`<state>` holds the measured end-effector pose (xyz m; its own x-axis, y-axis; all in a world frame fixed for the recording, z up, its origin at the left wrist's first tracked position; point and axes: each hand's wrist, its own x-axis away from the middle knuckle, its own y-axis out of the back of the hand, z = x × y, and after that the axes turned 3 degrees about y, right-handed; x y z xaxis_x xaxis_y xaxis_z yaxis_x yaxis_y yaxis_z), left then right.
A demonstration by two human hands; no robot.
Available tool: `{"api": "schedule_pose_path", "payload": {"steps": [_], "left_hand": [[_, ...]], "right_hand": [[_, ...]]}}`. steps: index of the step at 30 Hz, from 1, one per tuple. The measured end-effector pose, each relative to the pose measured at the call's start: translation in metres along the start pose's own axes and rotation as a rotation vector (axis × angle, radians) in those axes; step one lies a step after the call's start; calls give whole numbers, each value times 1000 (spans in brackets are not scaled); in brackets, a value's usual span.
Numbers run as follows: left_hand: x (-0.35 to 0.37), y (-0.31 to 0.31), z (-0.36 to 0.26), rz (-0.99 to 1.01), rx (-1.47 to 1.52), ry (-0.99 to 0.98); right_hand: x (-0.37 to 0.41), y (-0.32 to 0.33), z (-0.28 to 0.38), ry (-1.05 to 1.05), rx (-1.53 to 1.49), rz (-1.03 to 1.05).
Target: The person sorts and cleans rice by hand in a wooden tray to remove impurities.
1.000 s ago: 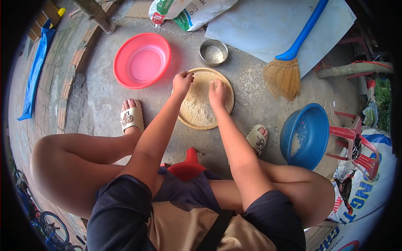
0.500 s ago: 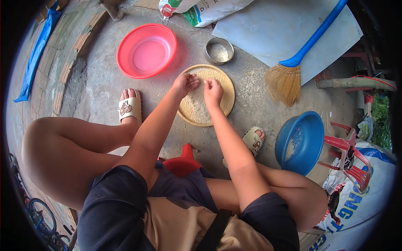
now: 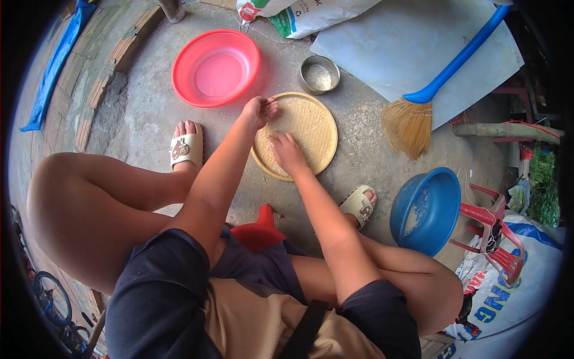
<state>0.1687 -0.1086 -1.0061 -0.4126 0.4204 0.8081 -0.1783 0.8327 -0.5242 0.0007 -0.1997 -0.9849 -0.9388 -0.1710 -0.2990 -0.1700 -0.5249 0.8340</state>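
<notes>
A round woven tray (image 3: pixel 324 157) lies on the concrete floor with pale rice-like grains (image 3: pixel 305 122) spread over it. My left hand (image 3: pixel 261 112) is at the tray's upper left rim, palm turned up and fingers loosely curved but not closed. I see nothing in that palm. Lower on the tray, my right hand (image 3: pixel 288 153) reaches down to the grains with its fingers drawn together. Whatever may be between those fingertips is too small to make out. Just above the tray stands a metal bowl (image 3: pixel 335 79) with more grains in it.
A pink basin (image 3: pixel 179 75) sits up left of the tray, and a blue basin (image 3: pixel 445 206) with some grains stands at the right. A broom (image 3: pixel 409 122) lies on a pale sheet (image 3: pixel 382 45). Scattered grains dot the floor. A red stool (image 3: pixel 263 233) is beneath me.
My right hand has gone from above the tray's middle, beside my left hand, down and left to the grains. My left hand has shifted slightly up and left.
</notes>
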Motion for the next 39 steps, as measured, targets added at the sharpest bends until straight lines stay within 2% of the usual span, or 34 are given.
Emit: {"api": "schedule_pose_path", "payload": {"steps": [2, 3, 5, 6, 8, 9, 10, 11, 12, 13, 14, 16, 18, 19, 21, 22, 24, 25, 27, 28, 30, 31, 32, 34, 36, 38, 39], "left_hand": [[0, 0, 2, -12, -7, -15], [-1, 0, 4, -11, -4, -15], [-4, 0, 12, -20, -101, -49], [-5, -1, 15, -19, -97, -51], [-7, -4, 22, 46, -112, 67], [-2, -10, 25, 64, -166, 67], [-1, -12, 27, 63, -156, 67], [-2, -13, 28, 173, -121, 42], [-2, -16, 28, 284, -89, 15], [-3, -19, 24, 258, 50, 15], [-6, -17, 19, 259, 52, 13], [-8, -6, 2, 89, 21, -55], [-2, -4, -9, 76, 16, -82], [2, -4, -12, 61, -19, -87], [7, -1, -13, 48, -43, -97], [7, 1, -9, 47, -43, -89], [2, 2, -3, 51, -143, -51], [0, 0, 1, 57, -142, -51], [5, -4, 11, 77, -235, -46], [7, -7, 14, 68, -253, -13], [10, -13, 25, 59, -347, -3], [11, -15, 29, 59, -346, -2], [10, -17, 33, 82, -283, 0], [7, -20, 36, 110, -221, 3], [-6, -10, 30, 127, -161, 49], [-8, -5, 26, 83, -153, 55], [-6, -4, 24, 64, -156, 51]], "right_hand": [[8, -7, -13, -150, -56, 87], [7, -8, -19, -148, -54, 90], [-3, -10, -34, -360, -37, 27], [-15, -2, -32, -355, -35, 30], [-42, 15, -26, -587, -197, -347], [-56, 23, -22, -582, -197, -338], [-69, 30, -16, -543, -347, -299], [-76, 35, -11, -503, -495, -258], [-78, 38, -6, -501, -493, -251], [-80, 41, 0, -440, -341, -334], [-79, 42, 5, -378, -190, -417], [-59, 23, -1, -373, -119, -411], [-37, 13, 5, -239, -26, -184], [-27, 8, 6, -237, -26, -185], [-10, -2, 7, -21, 8, -19], [-3, -8, 4, -28, 8, -15], [0, -13, -3, -197, -41, 185], [-1, -14, -8, -197, -35, 185], [-14, -10, -10, -428, -2, 7], [-20, -7, -11, -427, -3, 3], [-37, 13, -7, -453, -159, -357], [-43, 15, -10, -490, -259, -270], [-48, 21, -10, -491, -256, -268], [-56, 33, -9, -358, -230, -262], [-48, 35, -21, -416, -218, -212], [-31, 34, -35, -430, 86, -274], [-17, 35, -42, -438, 198, -146]]}}
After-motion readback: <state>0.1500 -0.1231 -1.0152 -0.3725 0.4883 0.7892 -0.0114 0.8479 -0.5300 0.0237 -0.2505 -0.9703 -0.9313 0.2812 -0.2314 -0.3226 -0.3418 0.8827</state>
